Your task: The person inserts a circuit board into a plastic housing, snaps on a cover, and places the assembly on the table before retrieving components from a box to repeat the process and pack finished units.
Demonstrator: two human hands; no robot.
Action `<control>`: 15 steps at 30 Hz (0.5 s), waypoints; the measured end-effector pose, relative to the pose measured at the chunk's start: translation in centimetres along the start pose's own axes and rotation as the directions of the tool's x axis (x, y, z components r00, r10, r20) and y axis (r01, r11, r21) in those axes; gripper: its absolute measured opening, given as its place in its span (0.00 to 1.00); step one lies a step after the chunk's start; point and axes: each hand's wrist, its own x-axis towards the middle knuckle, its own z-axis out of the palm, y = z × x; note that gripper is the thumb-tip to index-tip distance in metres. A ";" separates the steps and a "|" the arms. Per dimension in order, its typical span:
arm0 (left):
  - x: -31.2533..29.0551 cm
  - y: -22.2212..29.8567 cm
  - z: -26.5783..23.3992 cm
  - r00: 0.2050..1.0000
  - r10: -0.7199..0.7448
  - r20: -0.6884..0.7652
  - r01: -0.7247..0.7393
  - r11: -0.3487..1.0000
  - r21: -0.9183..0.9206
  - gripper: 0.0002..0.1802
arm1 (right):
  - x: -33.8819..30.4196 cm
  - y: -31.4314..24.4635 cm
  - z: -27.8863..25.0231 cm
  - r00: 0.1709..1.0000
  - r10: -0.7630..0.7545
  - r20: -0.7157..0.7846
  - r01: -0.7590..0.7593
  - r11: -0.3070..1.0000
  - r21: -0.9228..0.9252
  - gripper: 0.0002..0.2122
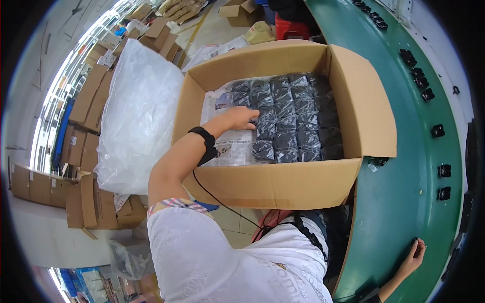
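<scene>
My left hand [243, 118], with a black band on its wrist, reaches into a large open cardboard box [273, 184]. Its fingers are curled at the left edge of closely packed black parts in clear plastic bags [286, 123], gripping one that they partly hide. Printed paper [230, 146] lies under and left of these parts. Far to the right, my right hand [415, 256] is over the green table [389, 202]. Its fingers are pinched around a small dark thing, too small to make out.
Several black parts [444, 193] stand spaced along the table's far right side. A large translucent plastic bag [139, 116] hangs over the box's left side. Cardboard boxes [93, 96] are stacked farther left. A black cable [222, 202] runs from my left wristband across the box's near wall.
</scene>
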 end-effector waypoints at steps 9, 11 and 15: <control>-2.9 -4.3 -7.9 0.890 -0.224 -0.398 0.067 0.926 -0.372 0.13 | 0.2 0.3 -0.7 0.999 -0.025 0.036 0.028 0.997 -0.073 0.09; -3.1 -5.5 -7.8 0.735 -0.493 -0.466 -0.212 0.485 -0.848 0.12 | 0.1 -0.1 -0.2 1.000 -0.025 -0.006 0.024 0.999 -0.044 0.07; -4.2 -6.8 -9.2 0.622 -0.579 -0.527 -0.494 0.232 -0.838 0.10 | 0.1 0.3 0.2 1.000 -0.010 -0.012 0.010 1.000 0.010 0.07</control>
